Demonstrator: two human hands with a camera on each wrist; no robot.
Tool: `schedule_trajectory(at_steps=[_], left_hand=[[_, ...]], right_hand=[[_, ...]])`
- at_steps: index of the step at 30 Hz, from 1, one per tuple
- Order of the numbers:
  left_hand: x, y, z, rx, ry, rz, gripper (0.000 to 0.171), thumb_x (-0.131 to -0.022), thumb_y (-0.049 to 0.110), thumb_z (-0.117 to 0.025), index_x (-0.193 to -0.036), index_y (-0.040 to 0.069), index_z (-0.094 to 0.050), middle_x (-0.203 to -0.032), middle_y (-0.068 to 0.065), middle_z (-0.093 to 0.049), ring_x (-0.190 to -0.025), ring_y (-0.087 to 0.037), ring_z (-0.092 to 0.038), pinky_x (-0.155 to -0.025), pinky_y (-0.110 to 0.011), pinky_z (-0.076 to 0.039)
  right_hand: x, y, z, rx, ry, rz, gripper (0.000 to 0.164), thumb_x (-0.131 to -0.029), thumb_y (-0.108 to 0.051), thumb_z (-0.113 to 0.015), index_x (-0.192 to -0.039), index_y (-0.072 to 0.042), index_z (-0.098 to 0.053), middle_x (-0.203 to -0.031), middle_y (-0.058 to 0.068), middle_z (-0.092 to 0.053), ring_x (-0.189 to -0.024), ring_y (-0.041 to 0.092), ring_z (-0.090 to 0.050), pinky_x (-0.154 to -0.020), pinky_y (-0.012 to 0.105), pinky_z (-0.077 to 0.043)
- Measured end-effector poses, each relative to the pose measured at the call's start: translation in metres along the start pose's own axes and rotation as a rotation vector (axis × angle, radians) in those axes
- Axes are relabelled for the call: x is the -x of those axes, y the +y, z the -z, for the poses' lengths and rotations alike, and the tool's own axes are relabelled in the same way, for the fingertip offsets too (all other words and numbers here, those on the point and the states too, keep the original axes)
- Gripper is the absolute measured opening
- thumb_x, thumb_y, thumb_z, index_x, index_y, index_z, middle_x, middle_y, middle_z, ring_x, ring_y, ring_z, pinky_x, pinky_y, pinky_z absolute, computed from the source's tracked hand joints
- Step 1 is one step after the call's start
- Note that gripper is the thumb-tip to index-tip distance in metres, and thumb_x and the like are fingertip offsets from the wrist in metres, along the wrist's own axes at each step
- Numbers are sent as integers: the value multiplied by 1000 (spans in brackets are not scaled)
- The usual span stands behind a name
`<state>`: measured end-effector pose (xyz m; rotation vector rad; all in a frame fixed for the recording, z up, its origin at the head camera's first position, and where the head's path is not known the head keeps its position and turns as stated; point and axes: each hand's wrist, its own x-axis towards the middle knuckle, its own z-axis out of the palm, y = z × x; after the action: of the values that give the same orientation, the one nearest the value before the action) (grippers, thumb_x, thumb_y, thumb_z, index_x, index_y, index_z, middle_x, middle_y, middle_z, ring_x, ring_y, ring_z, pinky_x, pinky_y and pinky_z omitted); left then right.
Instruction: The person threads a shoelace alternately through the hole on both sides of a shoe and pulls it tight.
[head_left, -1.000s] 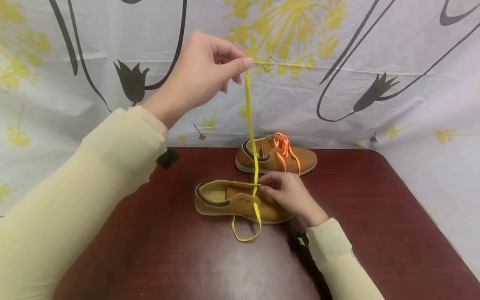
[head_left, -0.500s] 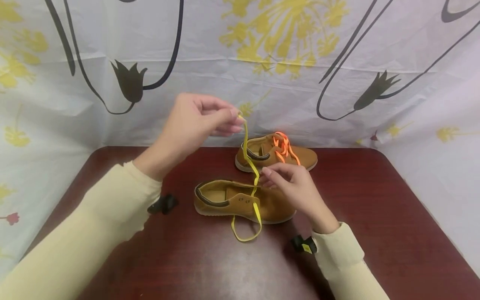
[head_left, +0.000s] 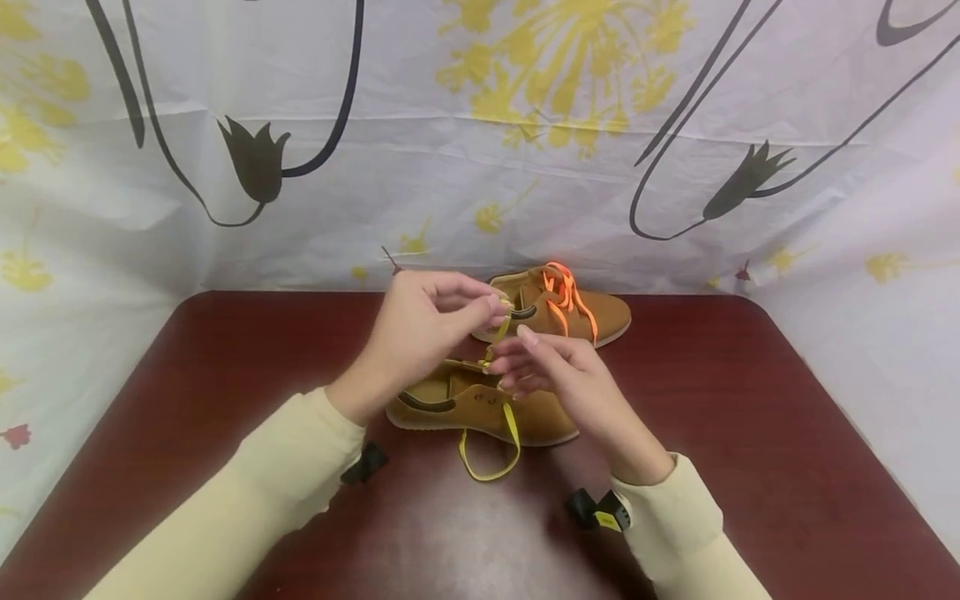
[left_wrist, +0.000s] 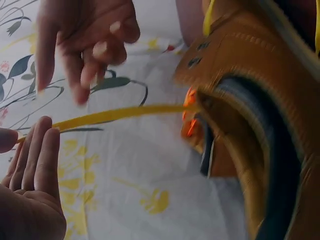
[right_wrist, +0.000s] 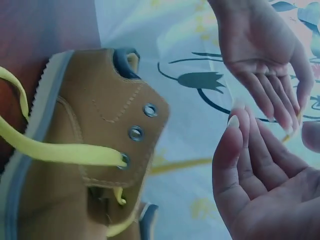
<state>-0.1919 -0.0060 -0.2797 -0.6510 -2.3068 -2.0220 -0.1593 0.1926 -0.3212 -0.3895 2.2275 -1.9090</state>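
Note:
A tan shoe [head_left: 540,419] lies on its sole with the toe to the right. In the right wrist view a yellow shoelace [right_wrist: 60,152] passes through the lowest of its near-side eyelets [right_wrist: 136,133]; a loop of it rests on the table in front. My left hand [head_left: 416,329] pinches the lace's other length between thumb and fingertips, above the shoe's opening. From there the lace [left_wrist: 120,115] runs to the shoe's far flap in the left wrist view. My right hand [head_left: 577,383] is beside it, thumb and fingers apart and loosely bent, holding nothing.
Behind stands a second tan shoe [head_left: 611,315] with orange laces [head_left: 562,287] tied on it, close to the patterned cloth [head_left: 337,250] that hangs at the back. Both shoes are on a dark red table [head_left: 750,433].
My left hand has come down from high above the shoe with the lace, which has gone from taut to slack. My right hand has left the shoe's flap and its fingers have spread.

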Motion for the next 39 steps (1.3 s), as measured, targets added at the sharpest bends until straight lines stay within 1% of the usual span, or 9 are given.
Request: schedule_trajectory(at_steps=[5,9,13,18,23,30,33,37,39], left_hand=[[5,-11,-9,-50,29,-24,9,-88,7,-73,-93,3,-80,-91,-11,-80,-85,-17,-78,-75,-32,-63],[9,-15,-13,-105,0,-40,9,-86,8,-75,-93,5,-81,-95,-8,-80,-86,-14,-78,-73,-28,-62],[11,-17,-15,-152,-34,-37,11,-86,11,-76,-96,9,-81,-97,-5,-80,-85,-12,-78,-69,-27,-62],[10,-19,-15,-194,-78,18,16,-87,17,-77,-102,12,-80,-94,-2,-80,-85,-10,-77,-70,-27,-61],[4,-19,-13,-217,-128,107,21,-88,25,-78,-102,9,-80,-94,-3,-80,-87,-10,-77,-73,-27,-62],[0,-23,-11,-202,-206,147,19,-90,17,-75,-103,3,-79,-102,-9,-79,-91,-14,-78,-75,-25,-61],[4,-29,-10,-180,-211,156,18,-90,15,-75,-102,3,-78,-97,-10,-80,-90,-15,-78,-75,-27,-61],[13,-37,-7,-139,-191,212,17,-90,17,-76,-101,4,-75,-91,-9,-80,-87,-14,-78,-73,-27,-60],[17,-41,-6,-125,-165,216,16,-90,17,-77,-99,5,-75,-91,-8,-80,-88,-14,-77,-71,-26,-58]], right_hand=[[-4,0,-9,-198,31,-59,50,-109,-39,-39,-126,1,-64,-102,-1,-75,-91,14,-68,-78,30,-58],[-8,0,-13,-372,131,-88,31,-108,-33,-47,-110,-14,-71,-96,-6,-73,-87,11,-67,-77,28,-56],[-10,2,-10,-415,237,-70,25,-105,-18,-54,-95,-23,-76,-93,-8,-74,-83,8,-67,-77,26,-56],[-9,4,-6,-321,271,-25,20,-102,-17,-61,-96,-23,-79,-100,-8,-76,-87,9,-70,-87,31,-60],[-7,6,-5,-227,272,13,17,-100,-20,-65,-106,-14,-79,-102,-7,-78,-88,11,-72,-87,34,-61],[-5,5,-6,-89,224,83,26,-99,-16,-65,-117,1,-74,-113,-2,-77,-103,10,-72,-89,33,-60],[-3,5,-3,23,180,76,26,-99,-20,-66,-117,-4,-75,-113,1,-78,-105,10,-72,-89,31,-59],[-2,7,5,183,101,49,24,-100,-27,-64,-114,-11,-77,-106,4,-79,-98,13,-73,-87,31,-59],[-3,10,10,226,64,38,24,-101,-26,-62,-114,-11,-77,-104,6,-78,-96,16,-72,-86,31,-59]])
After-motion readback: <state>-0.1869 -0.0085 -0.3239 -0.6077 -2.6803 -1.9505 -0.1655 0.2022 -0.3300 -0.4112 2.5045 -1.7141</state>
